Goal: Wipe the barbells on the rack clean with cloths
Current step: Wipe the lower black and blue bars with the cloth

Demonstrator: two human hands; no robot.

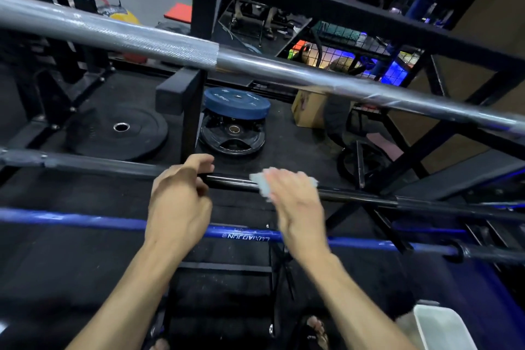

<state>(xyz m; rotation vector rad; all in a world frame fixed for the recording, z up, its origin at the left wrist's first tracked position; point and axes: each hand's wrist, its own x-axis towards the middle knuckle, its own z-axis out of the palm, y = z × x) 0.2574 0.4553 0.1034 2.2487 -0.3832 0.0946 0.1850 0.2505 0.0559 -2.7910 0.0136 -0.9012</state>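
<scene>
Across the middle of the frame runs the black barbell (355, 194), and my left hand (179, 202) curls its fingers around it just left of centre. Beside it, my right hand (298, 204) presses a pale cloth (260, 183) onto the same bar, fingers fairly straight and blurred. Below lies a blue barbell (85, 221); above, a silver barbell (255, 65) crosses diagonally. Blue weight plate (235, 102) sits on the floor beyond.

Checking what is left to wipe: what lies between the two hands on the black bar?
Head view: only a short bare stretch of the black barbell separates the left hand from the cloth under the right hand.
</scene>
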